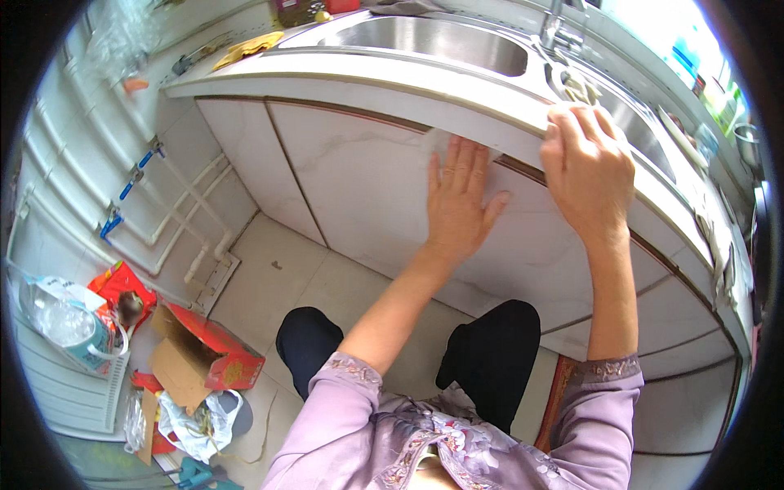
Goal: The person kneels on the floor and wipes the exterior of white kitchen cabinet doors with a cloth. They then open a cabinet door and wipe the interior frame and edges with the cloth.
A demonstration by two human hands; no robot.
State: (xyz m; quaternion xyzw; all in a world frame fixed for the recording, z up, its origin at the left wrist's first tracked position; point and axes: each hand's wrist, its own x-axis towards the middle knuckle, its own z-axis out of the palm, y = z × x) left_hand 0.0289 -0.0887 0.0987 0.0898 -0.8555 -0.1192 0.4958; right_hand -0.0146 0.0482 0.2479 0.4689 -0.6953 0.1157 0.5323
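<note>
My left hand [462, 199] lies flat with fingers spread against the white marble-patterned cabinet door [355, 165], just under the countertop. Beneath its fingertips a pale, blurred cloth [434, 142] covers part of the door's brown top trim. My right hand [588, 168] is curled over the front edge of the white countertop [429, 92], slightly blurred, with its fingertips partly hidden. Just beyond its knuckles, a crumpled light rag [579, 89] lies by the stainless steel sink [422, 40].
A faucet [554, 30] rises behind the sink. Yellow rubber gloves [248, 49] lie at the counter's left end. White pipes with blue-handled valves [147, 156] line the left wall. An open red cardboard box [236, 367] and a white plastic bag [199, 422] crowd the floor at lower left.
</note>
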